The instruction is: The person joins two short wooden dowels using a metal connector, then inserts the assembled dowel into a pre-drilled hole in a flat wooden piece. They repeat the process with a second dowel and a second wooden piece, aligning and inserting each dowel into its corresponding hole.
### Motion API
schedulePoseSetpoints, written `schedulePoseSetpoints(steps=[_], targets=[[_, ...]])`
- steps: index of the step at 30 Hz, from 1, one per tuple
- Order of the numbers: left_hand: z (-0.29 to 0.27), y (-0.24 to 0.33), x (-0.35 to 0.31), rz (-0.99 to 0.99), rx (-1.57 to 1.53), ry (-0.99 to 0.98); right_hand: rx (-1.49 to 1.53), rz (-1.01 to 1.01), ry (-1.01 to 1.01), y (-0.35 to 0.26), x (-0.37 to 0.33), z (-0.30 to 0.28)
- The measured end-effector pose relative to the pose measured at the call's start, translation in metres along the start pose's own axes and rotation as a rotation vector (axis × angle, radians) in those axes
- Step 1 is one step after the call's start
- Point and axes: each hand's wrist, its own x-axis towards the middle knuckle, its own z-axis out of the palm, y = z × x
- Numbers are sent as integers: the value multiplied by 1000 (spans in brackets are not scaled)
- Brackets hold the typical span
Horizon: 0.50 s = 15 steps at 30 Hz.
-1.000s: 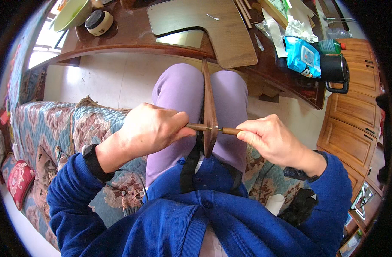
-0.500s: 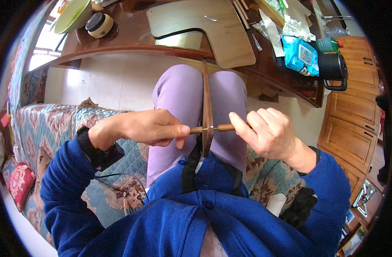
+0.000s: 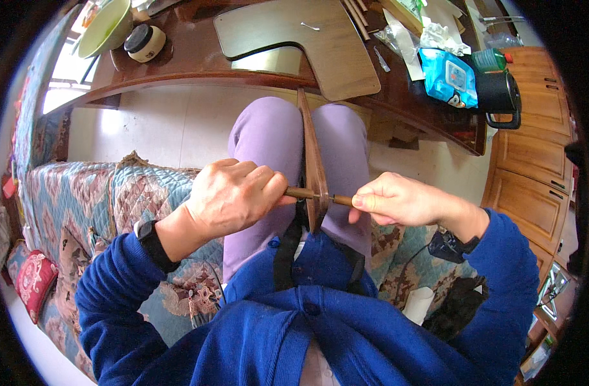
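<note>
- Just now, the left hand (image 3: 238,195) had changed from a flat, stretched hold to a curled one, knuckles up, closed around the left handle (image 3: 299,192).
- The right hand (image 3: 400,199) had changed too: half a second earlier its fingers were raised and loose, whereas now its thumb and fingers pinched the right handle (image 3: 343,200).
- The brown board (image 3: 314,161) had tilted slightly, showing more of its face; it stood on edge between the purple-clad thighs (image 3: 266,138), with a handle on either side near its closer end. Whether its far end touched the table (image 3: 194,42) could not be told.
- For the work in hand, this suggested that both handles had been gripped afresh and that the job at the board was still under way.
- As for labels, the blue packet (image 3: 443,78) bore a pale panel and a small cartoon-like figure. Marks on the cream jar (image 3: 149,46) and the green bottle (image 3: 488,60) were too small to make out.
</note>
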Motion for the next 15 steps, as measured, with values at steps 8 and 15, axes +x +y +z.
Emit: schedulePoseSetpoints(steps=[8,15], targets=[[3,-35,6,-571,-1417,-1023,-1451,-849,766,6,-2,12],[10,-6,-2,-190,-527,-423,-1000,-533,598,22,-6,26]])
